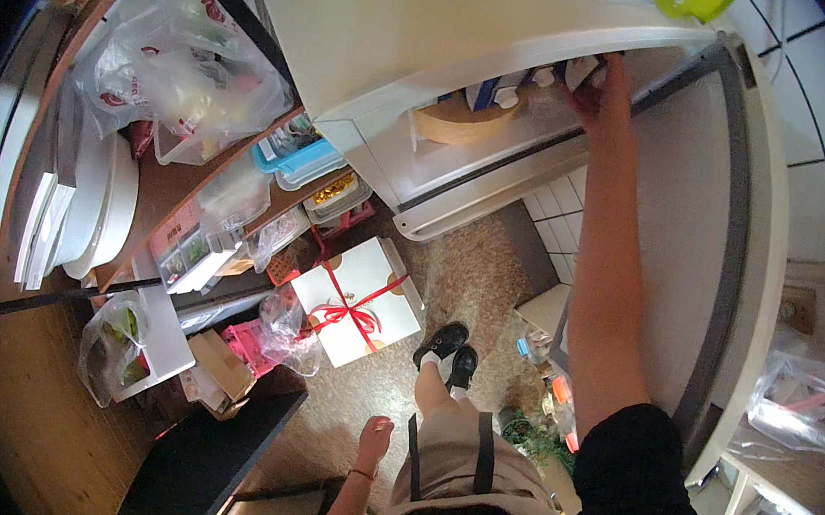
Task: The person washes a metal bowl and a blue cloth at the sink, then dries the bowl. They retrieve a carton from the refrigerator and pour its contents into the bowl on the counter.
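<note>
My right hand [596, 92] reaches into a white refrigerator [480, 46] whose door [689, 211] stands wide, at the upper right. Its fingers are at a whitish item [580, 71] near the compartment's right side; shade hides whether they grip it. Left of it in the fridge are capped cartons [506, 95] and a round tan container [464, 123]. My left hand [375, 438] hangs low beside my body, its fingers curled, with no object visible in it. A white box [358, 305] tied with red ribbon sits on the floor before my feet.
Shelves [185, 196] at the left hold plastic bags [175, 74], white plates [105, 203] and lidded containers [309, 164]. A pink basket [252, 346] and a cardboard box [219, 373] stand lower left. Bottles [561, 390] and a green plant [536, 440] are right of my legs.
</note>
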Demonstrator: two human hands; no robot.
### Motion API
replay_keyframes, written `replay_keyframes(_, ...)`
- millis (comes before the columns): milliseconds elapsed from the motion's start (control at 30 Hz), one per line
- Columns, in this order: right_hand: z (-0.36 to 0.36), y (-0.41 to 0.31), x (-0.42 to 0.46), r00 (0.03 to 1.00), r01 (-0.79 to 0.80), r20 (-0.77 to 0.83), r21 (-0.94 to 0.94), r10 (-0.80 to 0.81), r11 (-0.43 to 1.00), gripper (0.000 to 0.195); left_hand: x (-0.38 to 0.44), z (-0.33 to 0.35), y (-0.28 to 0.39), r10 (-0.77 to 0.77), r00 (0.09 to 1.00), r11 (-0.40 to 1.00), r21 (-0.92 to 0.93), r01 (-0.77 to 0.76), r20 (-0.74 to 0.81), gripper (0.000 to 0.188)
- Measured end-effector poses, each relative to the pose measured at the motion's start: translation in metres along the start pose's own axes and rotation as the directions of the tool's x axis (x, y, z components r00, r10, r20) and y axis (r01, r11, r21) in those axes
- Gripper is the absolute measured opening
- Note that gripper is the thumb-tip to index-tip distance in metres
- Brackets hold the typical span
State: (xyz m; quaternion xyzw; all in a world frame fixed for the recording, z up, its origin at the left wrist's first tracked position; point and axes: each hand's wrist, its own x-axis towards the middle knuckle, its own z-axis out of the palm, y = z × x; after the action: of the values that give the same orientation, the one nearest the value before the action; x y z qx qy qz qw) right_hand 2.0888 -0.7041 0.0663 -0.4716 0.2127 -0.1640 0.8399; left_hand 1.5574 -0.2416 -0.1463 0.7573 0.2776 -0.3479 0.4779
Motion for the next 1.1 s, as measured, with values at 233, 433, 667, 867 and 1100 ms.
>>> replay_keyframes(233, -0.037, 0.017, -0.121, 0.970, -0.041, -0.230, 0.171, 0.081, 0.984, 0.046, 0.033, 0.038, 0.012, 0.131, 0.984, 0.990, -0.068, -0.123, 0.120, 0.025)
replay_keyframes(433, -0.069, 0.087, -0.316, 0.966, -0.121, -0.178, 0.339, 0.189, 0.933, 0.044, 0.023, 0.030, 0.206, 0.410, 0.804, 0.852, -0.495, -0.170, 0.430, 0.040)
replay_keyframes(667, -0.115, 0.109, -0.492, 0.720, -0.679, 0.030, -0.175, 0.693, 0.713, 0.048, -0.002, 0.047, 0.273, 0.476, 0.642, 0.392, -0.799, 0.457, 0.601, 0.082)
replay_keyframes(867, -0.102, 0.105, -0.362, 0.879, 0.087, 0.272, -0.899, 0.392, 0.430, 0.079, 0.029, 0.010, 0.154, 0.353, 0.761, 0.273, -0.838, 0.471, 0.543, 0.078)
replay_keyframes(1100, 0.036, 0.056, -0.135, 0.650, 0.502, 0.348, -0.864, -0.675, 0.038, 0.112, -0.005, -0.007, 0.144, 0.449, 0.640, 0.046, -0.732, 0.680, 0.623, 0.073)
